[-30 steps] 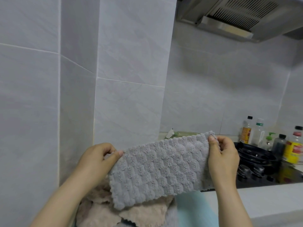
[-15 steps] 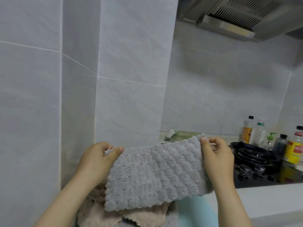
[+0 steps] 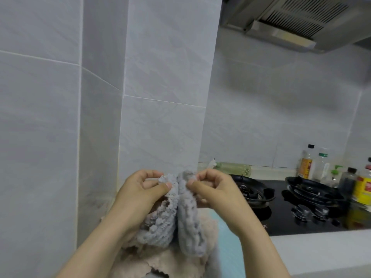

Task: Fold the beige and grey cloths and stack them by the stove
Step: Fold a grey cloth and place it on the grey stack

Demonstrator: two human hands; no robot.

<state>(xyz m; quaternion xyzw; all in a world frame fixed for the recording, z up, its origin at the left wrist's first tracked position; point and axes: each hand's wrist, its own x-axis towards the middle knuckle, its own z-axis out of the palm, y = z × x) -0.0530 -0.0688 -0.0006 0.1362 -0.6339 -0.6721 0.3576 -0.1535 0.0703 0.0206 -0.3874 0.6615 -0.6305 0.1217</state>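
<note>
Beside the stove (image 3: 301,219), the left hand (image 3: 140,195) and right hand (image 3: 212,192) each have a pinching grip on the grey cloth (image 3: 178,219), corners brought together, likely to fold it in half.

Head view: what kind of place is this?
Most likely a home kitchen: a black gas stove set in the counter, a range hood above it, and condiment bottles against the tiled wall.

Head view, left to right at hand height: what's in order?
left hand → grey cloth → right hand → left burner → right burner → yellow-labelled bottle
</note>
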